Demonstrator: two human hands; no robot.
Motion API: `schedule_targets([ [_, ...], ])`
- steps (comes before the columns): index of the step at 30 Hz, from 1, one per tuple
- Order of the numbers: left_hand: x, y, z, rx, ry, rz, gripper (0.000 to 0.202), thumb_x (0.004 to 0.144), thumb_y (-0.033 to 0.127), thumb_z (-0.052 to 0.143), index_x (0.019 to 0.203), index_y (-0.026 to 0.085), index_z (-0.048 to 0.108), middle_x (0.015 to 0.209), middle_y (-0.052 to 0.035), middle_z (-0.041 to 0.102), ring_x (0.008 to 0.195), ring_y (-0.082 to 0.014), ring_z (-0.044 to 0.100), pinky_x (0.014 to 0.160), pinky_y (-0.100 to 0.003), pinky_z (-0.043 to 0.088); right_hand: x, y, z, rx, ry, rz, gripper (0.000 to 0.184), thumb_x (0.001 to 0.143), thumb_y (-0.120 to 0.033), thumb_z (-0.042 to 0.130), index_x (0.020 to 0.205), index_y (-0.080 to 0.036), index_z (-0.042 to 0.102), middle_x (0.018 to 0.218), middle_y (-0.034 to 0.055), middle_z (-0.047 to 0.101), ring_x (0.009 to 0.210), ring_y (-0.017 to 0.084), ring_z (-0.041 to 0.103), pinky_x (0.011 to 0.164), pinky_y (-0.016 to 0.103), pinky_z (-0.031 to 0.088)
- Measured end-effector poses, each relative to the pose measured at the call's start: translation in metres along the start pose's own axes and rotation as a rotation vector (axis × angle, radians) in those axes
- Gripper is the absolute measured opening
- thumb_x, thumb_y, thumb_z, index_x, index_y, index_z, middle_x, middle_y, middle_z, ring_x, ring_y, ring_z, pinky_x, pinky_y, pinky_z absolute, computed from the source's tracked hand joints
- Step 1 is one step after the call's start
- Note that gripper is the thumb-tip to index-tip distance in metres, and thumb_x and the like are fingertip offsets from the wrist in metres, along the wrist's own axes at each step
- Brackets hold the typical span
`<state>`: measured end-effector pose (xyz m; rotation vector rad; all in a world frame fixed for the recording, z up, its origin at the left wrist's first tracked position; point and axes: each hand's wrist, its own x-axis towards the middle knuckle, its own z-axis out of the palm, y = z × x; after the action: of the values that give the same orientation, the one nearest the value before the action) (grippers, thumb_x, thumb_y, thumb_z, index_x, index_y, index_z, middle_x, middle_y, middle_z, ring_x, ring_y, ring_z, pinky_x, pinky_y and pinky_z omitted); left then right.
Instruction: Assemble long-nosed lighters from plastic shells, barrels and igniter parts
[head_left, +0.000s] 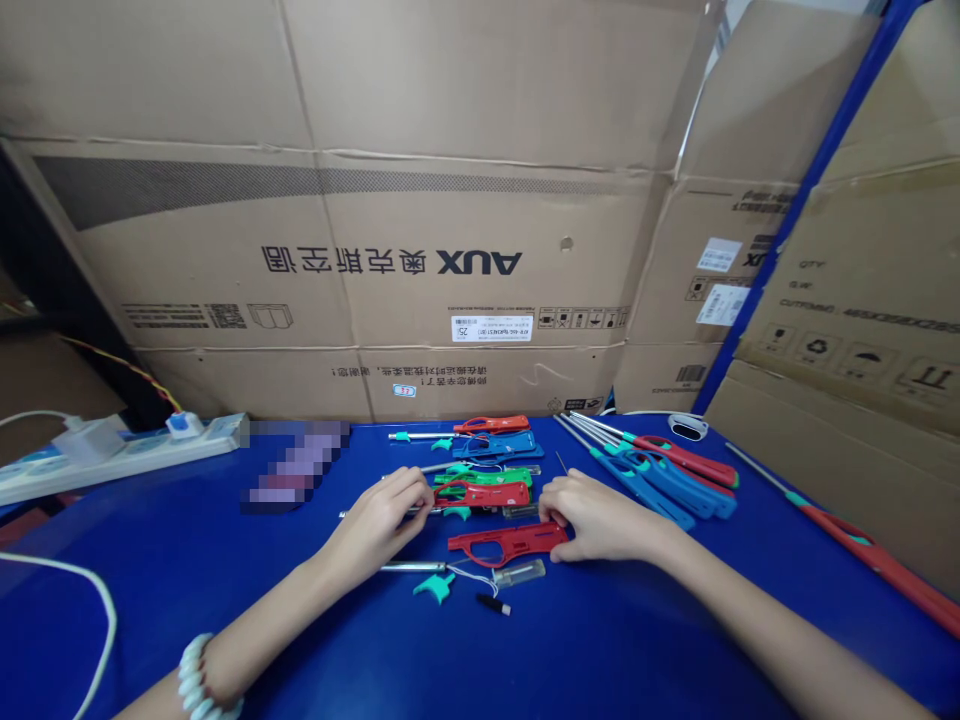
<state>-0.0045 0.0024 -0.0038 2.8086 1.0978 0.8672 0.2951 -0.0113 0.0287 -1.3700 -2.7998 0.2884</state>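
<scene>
My left hand (pixel 394 505) is closed over the metal tube of a lighter, close to the nose of a red lighter casing (pixel 487 494). My right hand (pixel 589 515) has its fingers and thumb around the right end of a nearer red casing half (pixel 506 543). A thin dark rod (pixel 561 462) sticks up by that hand; whether it is held I cannot tell. Below lie a loose metal tube (pixel 414 567), a teal trigger (pixel 434 588), a clear fuel tank (pixel 520 572) with white wires and a black igniter piece (pixel 493 604).
Green, blue (pixel 499 444) and red casings with parts lie in rows behind. Several long-nosed lighters (pixel 660 480) are piled at right, near another red lighter (pixel 870 555). A power strip (pixel 135 465) stands at left. Cardboard (pixel 360 200) walls the blue table (pixel 600 650).
</scene>
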Motion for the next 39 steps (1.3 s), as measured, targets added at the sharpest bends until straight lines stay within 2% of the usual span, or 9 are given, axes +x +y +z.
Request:
schedule_targets([
  [3,0.0,0.001,-0.002,-0.011,-0.005,-0.001,0.019,0.092,0.015,0.038,0.079,0.018,0.052,0.084,-0.003,0.058,0.078,-0.015,0.052,0.069,-0.026,0.043,-0.001,-0.001,-0.002,0.016,0.031,-0.015,0.016,0.068,-0.023,0.071,0.075,-0.018,0.058,0.075,-0.0014,0.058,0.072,0.016,0.055,0.093,0.039,0.034],
  [6,0.0,0.001,-0.003,-0.023,-0.014,-0.001,0.019,0.092,0.015,0.037,0.08,0.018,0.051,0.085,-0.0031,0.057,0.078,-0.0151,0.052,0.07,-0.027,0.043,-0.007,0.004,-0.011,0.073,0.06,-0.028,0.016,0.067,-0.024,0.071,0.075,-0.019,0.057,0.073,-0.0035,0.055,0.07,0.014,0.053,0.098,0.041,0.029],
  [10,0.0,0.003,-0.001,-0.058,-0.049,0.027,0.018,0.092,0.014,0.038,0.079,0.019,0.05,0.084,-0.0029,0.056,0.077,-0.0148,0.052,0.071,-0.026,0.043,-0.019,0.012,-0.028,0.129,0.051,-0.023,0.016,0.068,-0.024,0.071,0.077,-0.02,0.057,0.073,-0.0029,0.056,0.073,0.016,0.052,0.082,0.031,0.037],
  [12,-0.001,0.005,0.001,-0.086,-0.082,0.058,0.017,0.092,0.013,0.039,0.079,0.019,0.049,0.083,-0.0031,0.056,0.077,-0.0146,0.052,0.071,-0.026,0.043,-0.022,0.014,-0.032,0.139,0.045,-0.023,0.017,0.068,-0.024,0.072,0.077,-0.019,0.058,0.074,-0.0027,0.056,0.073,0.015,0.052,0.074,0.027,0.037],
  [18,-0.002,0.009,0.0,-0.133,-0.188,0.08,0.017,0.09,0.012,0.04,0.079,0.018,0.05,0.082,-0.0035,0.056,0.076,-0.0144,0.052,0.069,-0.024,0.042,-0.019,0.008,-0.027,0.12,0.005,-0.039,0.019,0.066,-0.026,0.073,0.073,-0.018,0.057,0.072,-0.0036,0.054,0.071,0.014,0.049,0.08,0.029,0.035],
  [22,-0.003,0.009,-0.002,-0.157,-0.242,0.076,0.017,0.089,0.011,0.039,0.079,0.018,0.051,0.081,-0.0034,0.055,0.076,-0.0147,0.051,0.068,-0.023,0.041,-0.017,0.006,-0.027,0.14,-0.007,-0.041,0.02,0.066,-0.025,0.074,0.073,-0.018,0.056,0.072,-0.0038,0.054,0.071,0.014,0.048,0.078,0.028,0.033],
  [33,-0.003,0.009,0.004,-0.166,-0.313,0.004,0.018,0.091,0.015,0.039,0.081,0.017,0.055,0.082,-0.0034,0.054,0.074,-0.0136,0.052,0.065,-0.021,0.041,-0.016,0.006,-0.025,0.129,-0.017,-0.028,0.022,0.068,-0.028,0.074,0.072,-0.018,0.055,0.072,-0.0036,0.054,0.071,0.014,0.048,0.076,0.027,0.033],
  [39,0.001,0.014,-0.006,-0.143,-0.301,0.001,0.015,0.091,0.018,0.043,0.083,0.018,0.056,0.082,-0.0032,0.058,0.079,-0.0157,0.053,0.071,-0.025,0.042,-0.017,0.007,-0.025,0.127,-0.016,-0.028,0.021,0.069,-0.029,0.072,0.071,-0.018,0.054,0.072,-0.003,0.054,0.073,0.015,0.049,0.073,0.026,0.033],
])
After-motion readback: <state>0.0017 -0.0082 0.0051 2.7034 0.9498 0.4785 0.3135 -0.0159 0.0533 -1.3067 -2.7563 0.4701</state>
